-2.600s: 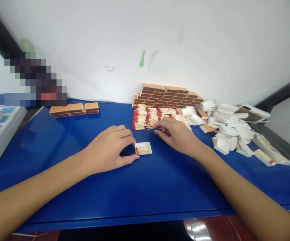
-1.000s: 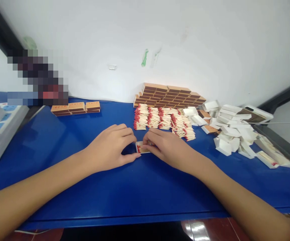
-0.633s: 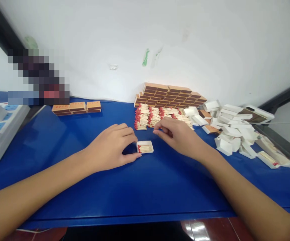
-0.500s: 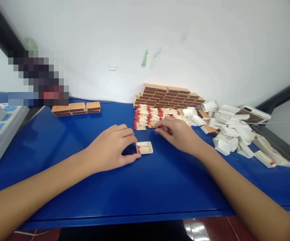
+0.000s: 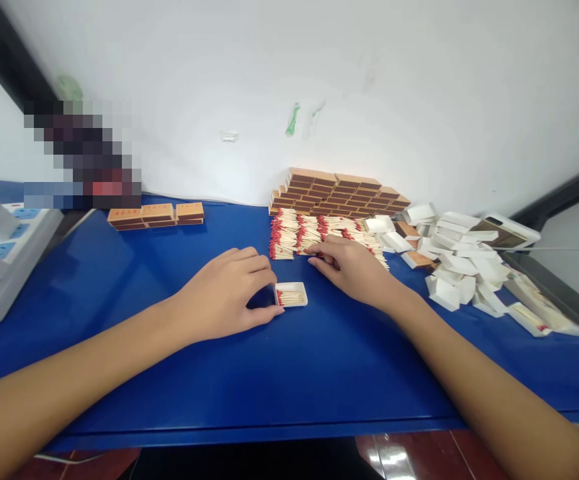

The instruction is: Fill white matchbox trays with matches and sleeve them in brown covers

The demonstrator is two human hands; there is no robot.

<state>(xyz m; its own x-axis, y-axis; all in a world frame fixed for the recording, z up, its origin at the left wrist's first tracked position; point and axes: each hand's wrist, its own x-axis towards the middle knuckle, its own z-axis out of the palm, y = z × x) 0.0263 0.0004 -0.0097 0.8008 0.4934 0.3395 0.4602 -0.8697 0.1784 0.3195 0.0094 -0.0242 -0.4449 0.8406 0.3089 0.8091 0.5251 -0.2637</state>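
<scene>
A small white matchbox tray [image 5: 298, 303] lies on the blue table, with several red-headed matches in it. My left hand [image 5: 232, 293] grips the tray's left end between thumb and fingers. Behind it, loose matches [image 5: 283, 235] form rows, their red heads mostly to the left. My right hand [image 5: 352, 267] is at the front edge of these rows, fingers bent together at the matches; what its fingertips hold, if anything, is hidden.
Closed matchboxes [image 5: 339, 193] are stacked against the wall behind the matches. More boxes [image 5: 157, 215] stand at the back left. White trays [image 5: 462, 250] lie heaped on the right, near a phone [image 5: 507, 230]. A power strip [image 5: 24, 247] is at the left edge.
The view has shifted slightly. My right hand's fingers have moved a little at the front of the match rows; my left hand still grips the tray.
</scene>
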